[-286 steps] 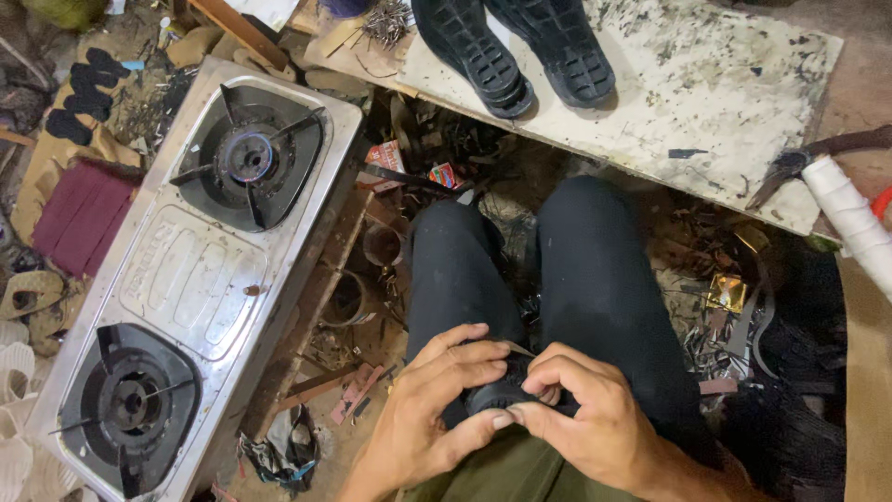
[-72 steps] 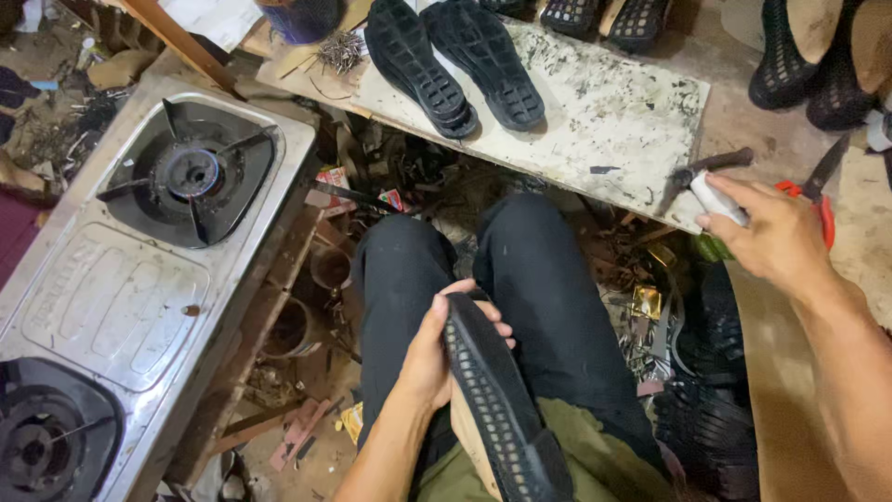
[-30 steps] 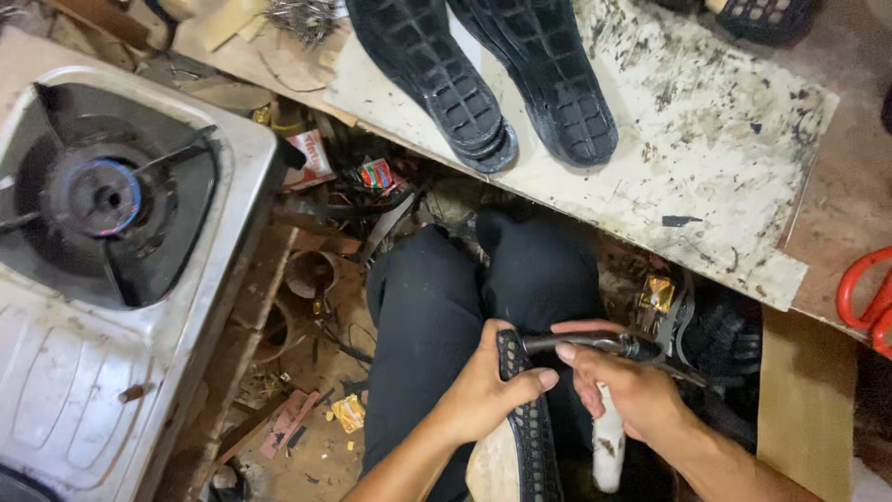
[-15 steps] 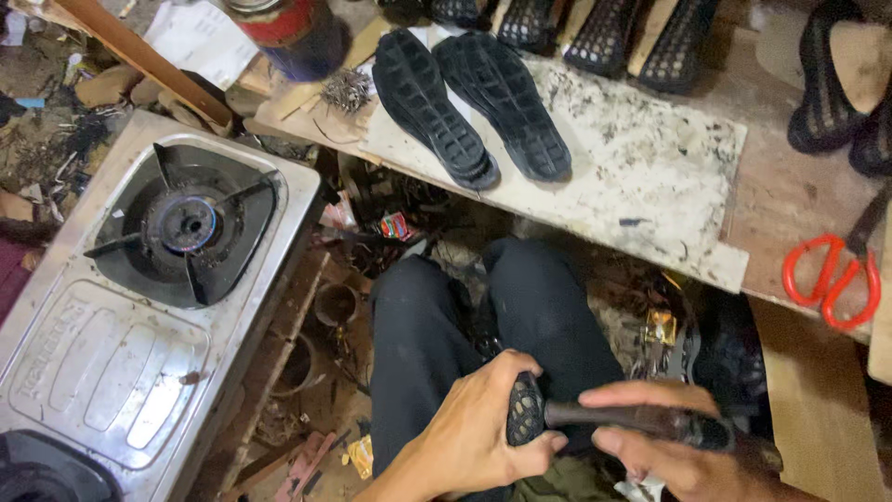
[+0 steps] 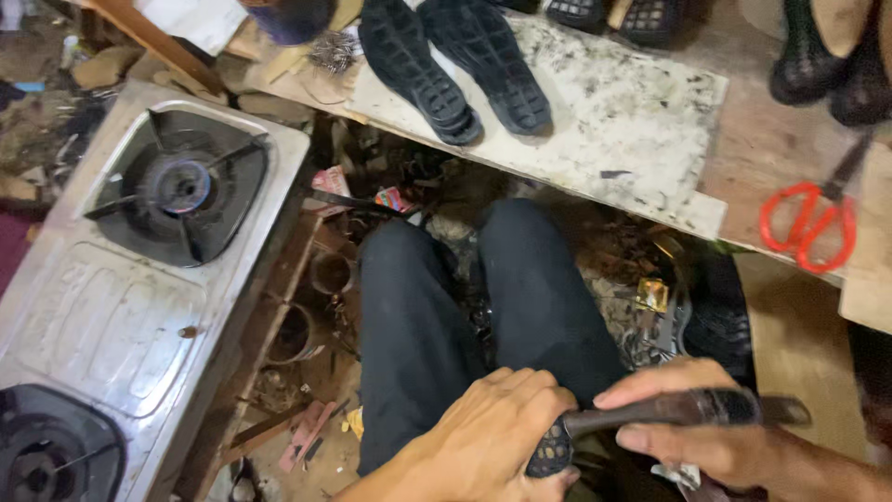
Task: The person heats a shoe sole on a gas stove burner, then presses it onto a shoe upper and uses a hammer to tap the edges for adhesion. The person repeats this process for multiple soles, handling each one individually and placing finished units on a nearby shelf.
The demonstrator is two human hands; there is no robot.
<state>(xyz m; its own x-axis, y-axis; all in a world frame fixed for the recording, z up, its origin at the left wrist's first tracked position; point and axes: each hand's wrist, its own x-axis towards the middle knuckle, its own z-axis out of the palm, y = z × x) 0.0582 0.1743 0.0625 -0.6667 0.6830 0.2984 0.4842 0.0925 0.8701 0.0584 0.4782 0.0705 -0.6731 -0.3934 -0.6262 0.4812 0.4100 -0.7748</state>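
Left hand (image 5: 492, 437) clamps the black shoe sole (image 5: 550, 453) over the lap, only its treaded tip showing beyond the fingers. Right hand (image 5: 706, 442) wraps a dark tool handle (image 5: 683, 410), its end touching that tip. Two black soles (image 5: 455, 65) lie at the workbench's (image 5: 632, 130) near edge, red scissors (image 5: 808, 218) at its right edge.

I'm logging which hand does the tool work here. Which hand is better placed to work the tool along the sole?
Probably the right hand: it already grips the dark-handled tool, lying against the black sole. The left hand is busy clamping that sole on the lap.
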